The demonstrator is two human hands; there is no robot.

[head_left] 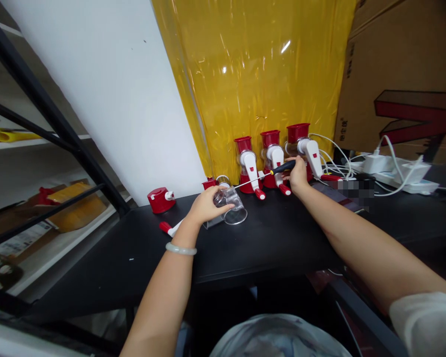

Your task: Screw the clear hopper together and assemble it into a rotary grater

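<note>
One clear plastic housing (238, 199) sits low over the black tabletop (107, 263); whether it rests on it, I cannot tell. The left hand (208, 204) is closed around the housing's left side, thumb across its front. To the right of the housing, the right hand (298, 173) grips a screwdriver (283, 167) by its dark handle, and the shaft slants down leftward to the housing's upper edge. The exact seat of the tip is too small to make out.

The step in hand looks like screwdriver work on this part; the next move seems to call for a firm left-hand hold and a shaft kept in line.

The housing is hollow with a round rim, and nothing recognisable shows inside. Behind it and to its right stand three crank machines (276, 154), each topped by a red hopper (270, 137) whose inside is hidden. Left of the housing are a red piece (159, 201) with a white fitting and, nearer the body, a red-ended crank (165, 227). Far right of the housing, a large cardboard box (401, 64) stands behind a power strip (409, 178); its contents are out of sight.
</note>
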